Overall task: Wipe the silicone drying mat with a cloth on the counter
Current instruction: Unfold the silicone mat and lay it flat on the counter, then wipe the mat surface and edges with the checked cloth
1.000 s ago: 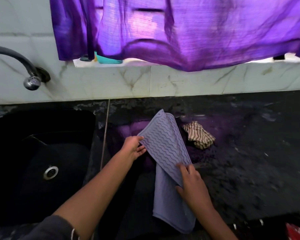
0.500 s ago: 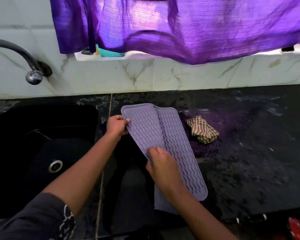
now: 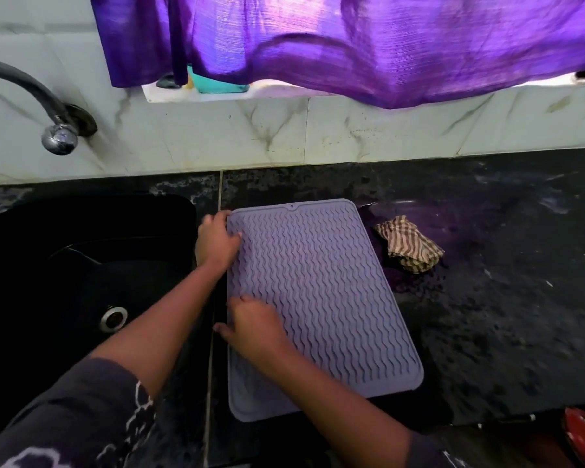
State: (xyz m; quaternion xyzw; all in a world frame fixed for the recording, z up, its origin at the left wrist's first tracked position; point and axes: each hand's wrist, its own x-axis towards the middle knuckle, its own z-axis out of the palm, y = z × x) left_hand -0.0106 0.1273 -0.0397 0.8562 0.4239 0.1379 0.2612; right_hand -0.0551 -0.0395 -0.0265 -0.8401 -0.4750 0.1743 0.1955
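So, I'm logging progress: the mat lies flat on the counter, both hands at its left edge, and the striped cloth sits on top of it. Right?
Not quite: the head view shows the striped cloth on the counter beside the mat, to its right. The rest holds: left hand, right hand.

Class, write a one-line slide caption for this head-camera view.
Both hands, left and right, press the lavender silicone mat flat on the black counter; striped cloth lies alongside, untouched.
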